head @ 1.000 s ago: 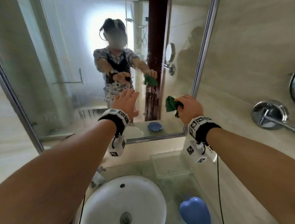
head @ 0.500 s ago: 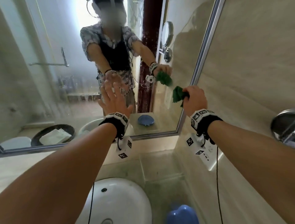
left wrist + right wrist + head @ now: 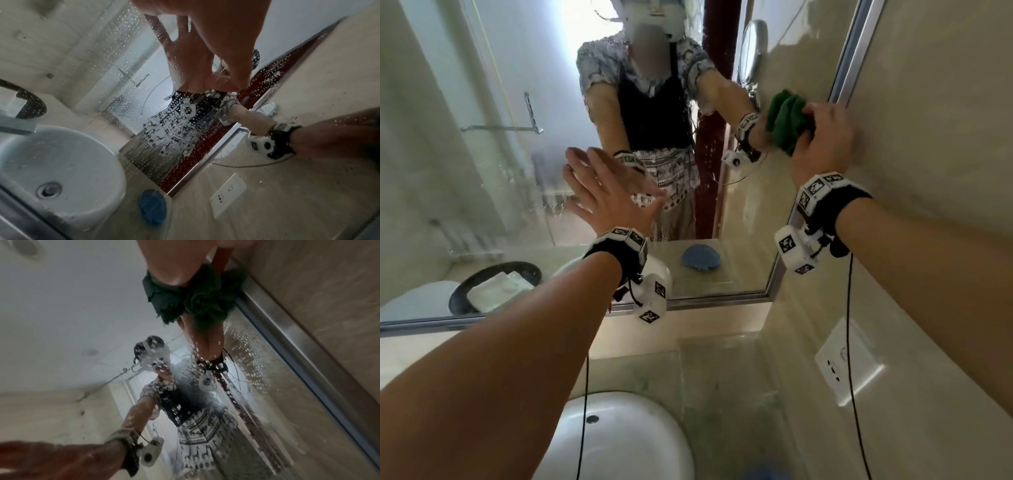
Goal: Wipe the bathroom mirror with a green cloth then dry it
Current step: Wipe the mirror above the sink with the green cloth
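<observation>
The wall mirror (image 3: 482, 171) is speckled with water drops, which show plainly on the glass (image 3: 123, 81) in the left wrist view. My right hand (image 3: 822, 137) grips a bunched green cloth (image 3: 787, 125) and holds it against the glass right beside the mirror's right metal frame (image 3: 856, 51). The right wrist view shows the cloth (image 3: 197, 301) meeting its own reflection under my fingers (image 3: 174, 264). My left hand (image 3: 606, 192) is spread flat with straight fingers on the mirror's middle, its fingertips (image 3: 216, 40) touching their reflection.
A white basin (image 3: 619, 438) sits below my left arm on the greenish stone counter (image 3: 722, 377). A blue object (image 3: 763, 474) lies at the counter's near edge. A wall socket (image 3: 849, 359) is on the beige tiled right wall. Wrist cables hang down.
Both hands have risen along the mirror. The right hand carried the cloth up and against the glass by the right frame; the left hand's fingers have spread out on the glass.
</observation>
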Tool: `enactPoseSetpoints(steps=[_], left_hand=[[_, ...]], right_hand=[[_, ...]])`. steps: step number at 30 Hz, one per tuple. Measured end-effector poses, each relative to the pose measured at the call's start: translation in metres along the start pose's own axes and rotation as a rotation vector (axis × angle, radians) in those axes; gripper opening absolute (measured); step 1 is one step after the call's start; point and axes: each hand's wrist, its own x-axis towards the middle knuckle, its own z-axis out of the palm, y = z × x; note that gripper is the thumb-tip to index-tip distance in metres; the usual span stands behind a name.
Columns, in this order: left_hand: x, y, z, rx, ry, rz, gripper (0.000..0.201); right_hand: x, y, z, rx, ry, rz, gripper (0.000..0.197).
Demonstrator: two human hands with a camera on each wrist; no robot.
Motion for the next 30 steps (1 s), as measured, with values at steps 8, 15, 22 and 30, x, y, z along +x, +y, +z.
enactPoseSetpoints(steps=[8, 15, 22, 30], left_hand=[[0.006, 0.015, 0.009, -0.04, -0.006, -0.089, 0.155], [0.004, 0.017, 0.006, -0.014, 0.007, -0.102, 0.155], [0.004, 0.019, 0.005, -0.005, -0.015, -0.091, 0.155], [0.006, 0.015, 0.007, -0.009, -0.035, -0.084, 0.157]], right_hand=[[-0.053, 0.037, 0.027, -0.158, -0.212, -0.236, 0.034], [-0.091, 0.046, 0.047, -0.09, -0.324, -0.114, 0.018], [-0.021, -0.009, 0.023, 0.13, -0.047, 0.004, 0.03], [-0.031, -0.033, 0.036, 0.035, -0.1, -0.347, 0.022]])
